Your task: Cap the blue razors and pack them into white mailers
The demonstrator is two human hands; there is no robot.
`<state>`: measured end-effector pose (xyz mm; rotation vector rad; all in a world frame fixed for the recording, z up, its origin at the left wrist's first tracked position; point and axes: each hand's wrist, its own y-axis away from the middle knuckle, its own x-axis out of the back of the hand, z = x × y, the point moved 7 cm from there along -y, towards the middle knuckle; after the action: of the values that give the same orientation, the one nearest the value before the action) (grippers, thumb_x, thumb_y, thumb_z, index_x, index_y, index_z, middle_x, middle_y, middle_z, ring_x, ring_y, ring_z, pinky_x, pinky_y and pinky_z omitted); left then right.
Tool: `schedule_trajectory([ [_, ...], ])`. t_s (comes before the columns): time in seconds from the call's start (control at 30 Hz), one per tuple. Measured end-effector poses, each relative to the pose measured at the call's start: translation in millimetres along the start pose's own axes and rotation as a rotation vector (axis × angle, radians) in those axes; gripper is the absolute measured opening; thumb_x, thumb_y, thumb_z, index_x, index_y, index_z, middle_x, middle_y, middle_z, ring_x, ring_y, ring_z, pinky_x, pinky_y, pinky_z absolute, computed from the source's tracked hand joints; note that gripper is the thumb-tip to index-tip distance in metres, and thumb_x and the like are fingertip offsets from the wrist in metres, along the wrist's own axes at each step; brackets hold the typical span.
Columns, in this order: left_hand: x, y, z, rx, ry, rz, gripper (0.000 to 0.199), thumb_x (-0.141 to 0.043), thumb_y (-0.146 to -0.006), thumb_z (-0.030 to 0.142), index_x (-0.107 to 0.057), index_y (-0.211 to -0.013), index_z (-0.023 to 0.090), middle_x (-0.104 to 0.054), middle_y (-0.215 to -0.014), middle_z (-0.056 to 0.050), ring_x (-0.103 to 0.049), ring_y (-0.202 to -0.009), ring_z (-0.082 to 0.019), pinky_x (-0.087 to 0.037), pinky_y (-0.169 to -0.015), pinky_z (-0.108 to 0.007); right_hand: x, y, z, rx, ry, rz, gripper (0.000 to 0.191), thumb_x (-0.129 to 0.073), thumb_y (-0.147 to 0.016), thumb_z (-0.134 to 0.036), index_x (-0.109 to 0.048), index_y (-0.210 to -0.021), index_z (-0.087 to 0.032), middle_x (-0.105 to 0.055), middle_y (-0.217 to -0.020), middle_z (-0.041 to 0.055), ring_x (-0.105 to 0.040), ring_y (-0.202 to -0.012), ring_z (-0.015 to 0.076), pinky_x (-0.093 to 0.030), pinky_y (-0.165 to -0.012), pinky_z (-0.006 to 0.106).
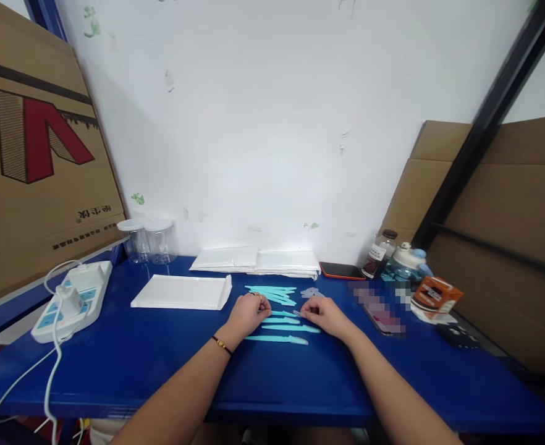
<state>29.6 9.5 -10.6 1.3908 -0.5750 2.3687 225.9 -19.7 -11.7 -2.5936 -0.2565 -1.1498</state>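
My left hand (pixel 249 314), with a ring and a bracelet, pinches the left part of a thin turquoise stick (pixel 280 313). At that stick's right end, my right hand (pixel 324 314) holds a small clear cap (pixel 297 314) between thumb and fingers. Nearer to me lie more turquoise sticks with pale caps on their right ends, one of them the nearest stick (pixel 277 339). Behind my hands is a loose pile of turquoise sticks (pixel 272 293), and right of it a small heap of clear caps (pixel 310 292).
White packets (pixel 282 262) lie by the wall, another white packet (pixel 180 292) at left. A power strip (pixel 75 300) with cables and clear jars (pixel 160 241) stand left. Rightward are a phone (pixel 343 271), a bottle (pixel 379 253), a blue-lidded cup (pixel 406 264) and an orange box (pixel 437 296).
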Motion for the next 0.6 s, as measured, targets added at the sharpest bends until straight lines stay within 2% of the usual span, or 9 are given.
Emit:
schedule_trajectory([
  [0.13, 1.7, 1, 2, -0.003, 0.007, 0.0, 0.011, -0.057, -0.078, 0.03, -0.065, -0.078, 0.022, -0.065, -0.082, 0.0, -0.058, -0.081, -0.016, -0.037, -0.069, -0.025, 0, 2, -4, 0.004, -0.027, -0.011, 0.017, -0.058, -0.079, -0.033, -0.067, -0.073, -0.02, -0.062, -0.069, 0.0018, -0.051, -0.057, 0.0133, -0.036, -0.051, 0.024],
  [0.33, -2.3, 2, 13, -0.025, 0.031, -0.035, 0.01, -0.058, -0.076, 0.029, -0.066, -0.077, 0.022, -0.065, -0.082, 0.001, -0.058, -0.081, -0.015, -0.037, -0.071, -0.024, -12, -3, -15, 0.055, -0.003, -0.037, 0.014, -0.059, -0.077, -0.028, -0.069, -0.071, -0.02, -0.064, -0.071, 0.0027, -0.054, -0.061, 0.0142, -0.039, -0.055, 0.024],
  [0.43, -2.7, 1, 15, -0.045, 0.022, -0.052, 0.015, -0.057, -0.078, 0.034, -0.067, -0.08, 0.023, -0.066, -0.085, 0.001, -0.057, -0.082, -0.016, -0.038, -0.074, -0.026, -7, -4, -13, 0.064, -0.01, -0.039, 0.016, -0.059, -0.078, -0.029, -0.071, -0.073, -0.021, -0.065, -0.073, 0.0033, -0.057, -0.064, 0.0157, -0.042, -0.059, 0.026],
  [0.5, 1.4, -2, 11, -0.054, -0.023, -0.02, 0.021, -0.055, -0.08, 0.038, -0.067, -0.09, 0.024, -0.066, -0.093, -0.001, -0.055, -0.09, -0.018, -0.037, -0.078, -0.028, 11, -1, -1, 0.043, 0.001, 0.068, 0.019, -0.056, -0.08, -0.031, -0.071, -0.078, -0.021, -0.066, -0.077, 0.0039, -0.058, -0.069, 0.017, -0.043, -0.064, 0.027],
  [0.6, 9.3, -6, 2, -0.063, -0.138, 0.062, 0.027, -0.051, -0.084, 0.036, -0.064, -0.105, 0.027, -0.061, -0.109, -0.003, -0.049, -0.1, -0.022, -0.036, -0.08, -0.032, 48, 8, 27, -0.063, 0.09, 0.309, 0.022, -0.051, -0.081, -0.032, -0.07, -0.084, -0.02, -0.065, -0.081, 0.0047, -0.058, -0.073, 0.0183, -0.044, -0.067, 0.029],
])
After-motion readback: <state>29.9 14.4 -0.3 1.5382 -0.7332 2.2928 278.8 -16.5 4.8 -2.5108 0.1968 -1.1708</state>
